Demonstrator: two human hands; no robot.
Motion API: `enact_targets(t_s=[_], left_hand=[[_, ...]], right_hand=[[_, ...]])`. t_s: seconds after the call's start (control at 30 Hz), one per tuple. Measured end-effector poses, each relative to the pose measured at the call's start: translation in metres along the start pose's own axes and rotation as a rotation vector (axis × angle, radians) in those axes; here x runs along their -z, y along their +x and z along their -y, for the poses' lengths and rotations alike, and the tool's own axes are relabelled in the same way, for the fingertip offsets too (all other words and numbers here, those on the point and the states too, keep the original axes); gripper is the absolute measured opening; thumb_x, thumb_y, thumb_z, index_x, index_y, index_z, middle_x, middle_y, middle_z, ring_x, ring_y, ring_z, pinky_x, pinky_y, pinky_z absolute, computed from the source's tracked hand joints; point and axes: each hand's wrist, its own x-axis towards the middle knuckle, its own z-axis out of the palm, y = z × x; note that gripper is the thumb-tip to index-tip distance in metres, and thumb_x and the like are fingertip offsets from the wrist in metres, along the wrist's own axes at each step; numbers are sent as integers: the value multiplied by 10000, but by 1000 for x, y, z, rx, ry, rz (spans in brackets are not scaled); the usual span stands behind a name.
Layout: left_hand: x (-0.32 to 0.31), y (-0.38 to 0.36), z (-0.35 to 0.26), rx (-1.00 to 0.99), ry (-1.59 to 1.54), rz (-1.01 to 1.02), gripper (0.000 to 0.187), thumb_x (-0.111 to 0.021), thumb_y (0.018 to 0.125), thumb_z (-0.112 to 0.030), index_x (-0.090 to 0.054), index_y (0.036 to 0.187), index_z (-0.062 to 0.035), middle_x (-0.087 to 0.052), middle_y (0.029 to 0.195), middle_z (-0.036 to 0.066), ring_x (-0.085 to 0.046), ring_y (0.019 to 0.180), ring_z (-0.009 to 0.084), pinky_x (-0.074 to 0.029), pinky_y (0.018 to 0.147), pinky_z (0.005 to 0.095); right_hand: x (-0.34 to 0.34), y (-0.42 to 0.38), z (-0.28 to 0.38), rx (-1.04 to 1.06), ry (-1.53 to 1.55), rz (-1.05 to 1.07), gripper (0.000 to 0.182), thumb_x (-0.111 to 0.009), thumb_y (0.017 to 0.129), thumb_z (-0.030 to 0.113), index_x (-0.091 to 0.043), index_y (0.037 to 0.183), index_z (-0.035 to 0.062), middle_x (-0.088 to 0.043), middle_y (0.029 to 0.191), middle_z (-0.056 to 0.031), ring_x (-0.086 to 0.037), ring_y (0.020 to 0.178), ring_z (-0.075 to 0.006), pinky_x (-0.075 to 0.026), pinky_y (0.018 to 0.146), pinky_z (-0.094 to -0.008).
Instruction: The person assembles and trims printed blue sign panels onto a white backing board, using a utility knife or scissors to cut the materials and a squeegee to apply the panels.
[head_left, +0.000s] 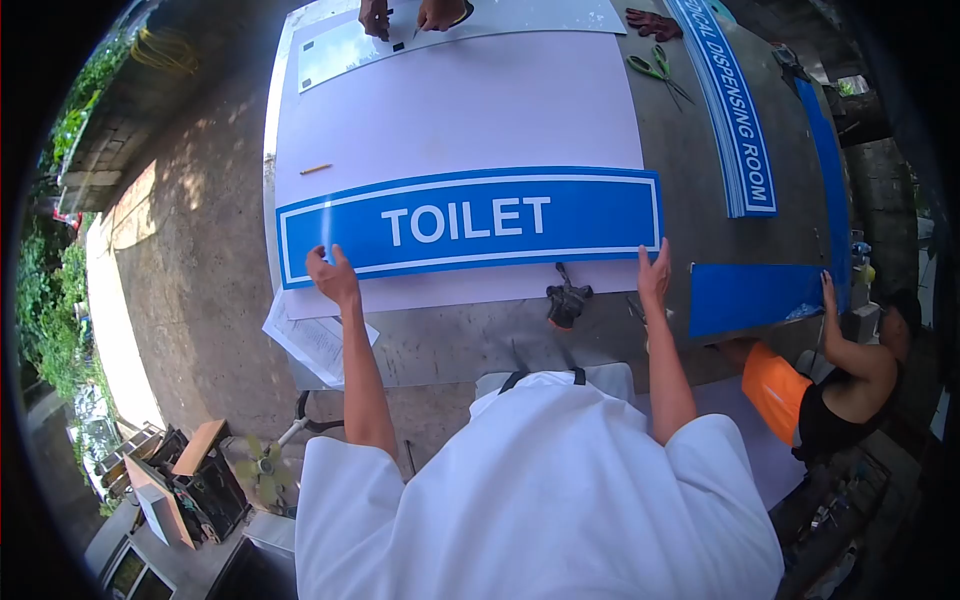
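Observation:
A long blue sign [466,222] with a white border and the word TOILET lies across a white sheet [460,110] on the worktable. My left hand [335,277] grips its lower edge near the left end, fingertips over the blue face. At the lower right corner, my right hand [654,278] has hold of the sign's edge, with thumb and fingers apart around it. Between my hands, just below the sign, sits a dark hand tool [568,303] whose kind I cannot make out. A pencil [316,169] lies above the sign's left part.
Another person's hands [415,16] work on a white panel [470,38] at the far side. Green-handled scissors [655,70], a dark red glove [654,24] and stacked blue signs [735,130] lie right. A co-worker [850,370] touches a blue panel [755,297]. Papers [310,335] overhang the left edge.

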Motion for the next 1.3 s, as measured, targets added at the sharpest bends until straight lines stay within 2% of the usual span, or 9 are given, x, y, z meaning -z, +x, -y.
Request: enact_targets(t_s=[0.07, 0.2, 0.37, 0.5, 0.7, 0.77, 0.9, 1.13, 1.3], left_hand=[[-14, -93, -70, -86, -303, 424, 197, -673, 838, -207, -601, 869, -26, -599, 672, 129, -612, 653, 290, -474, 609, 373], [-11, -266, -187, -313, -224, 1044, 764, -716, 751, -514, -409, 1316, -102, -442, 1305, 184, -575, 1027, 414, -512, 790, 471], [-56, -352, -180, -695, -159, 1234, 576, -706, 693, -142, -498, 1226, -78, -492, 1226, 172, -568, 999, 405, -516, 771, 471], [-34, -315, -189, -545, -219, 1347, 447, -701, 682, -121, -569, 1102, -48, -550, 1105, 163, -573, 988, 385, -509, 791, 429], [23, -159, -110, -86, -445, 667, 353, -743, 794, -174, -602, 1076, -13, -662, 917, 118, -642, 845, 206, -486, 739, 315], [22, -95, -54, 118, -343, 318, 337, -712, 826, -217, -608, 1065, -3, -655, 923, 166, -646, 815, 291, -489, 734, 354], [-10, -7, 44, 15, 146, 163, 529, -590, 891, -402, -553, 1234, -1, -525, 1282, 209, -410, 1264, 379, -328, 1039, 431], [-109, -78, -94, -151, 52, 344, 577, -445, 961, -304, -380, 1343, 123, -315, 1453, 246, -243, 1370, 425, -166, 1141, 466], [-145, -143, -197, -293, -48, 264, 536, -526, 885, -117, -362, 1334, 126, -421, 1330, 237, -437, 1227, 401, -388, 1024, 400]], right_hand=[[-24, -29, -12, 216, -126, 18, 623, -620, 880, 237, -369, 1384, -29, -324, 1441, -283, -299, 1348, -429, -282, 1100, -463], [-32, -63, -7, 305, -140, 217, 631, -587, 873, 149, -316, 1420, -9, -278, 1484, -237, -258, 1365, -440, -270, 1110, -466], [-55, -62, -4, 353, -255, 243, 611, -539, 896, 194, -307, 1428, 4, -273, 1501, -191, -267, 1351, -453, -265, 1100, -505], [-51, -57, 22, 331, -546, 231, 601, -551, 877, 259, -385, 1395, 4, -327, 1479, -177, -244, 1364, -444, -246, 1092, -540], [-48, -50, 25, 322, -621, 310, 583, -564, 859, 266, -439, 1364, 4, -376, 1459, -143, -219, 1374, -443, -201, 1112, -548], [-46, -47, 30, 338, -667, 299, 577, -564, 858, 264, -444, 1363, 12, -384, 1455, -139, -217, 1374, -447, -192, 1112, -559], [-42, -48, 33, 323, -680, 313, 558, -558, 857, 257, -462, 1359, 34, -393, 1451, -130, -212, 1373, -453, -180, 1109, -582], [-58, -50, 29, 234, -636, 333, 594, -564, 831, 282, -468, 1345, 1, -375, 1456, -181, -259, 1354, -459, -237, 1105, -525], [-57, -41, 40, 251, -689, 368, 607, -585, 818, 300, -487, 1323, -24, -402, 1428, -211, -311, 1332, -453, -273, 1099, -490]])
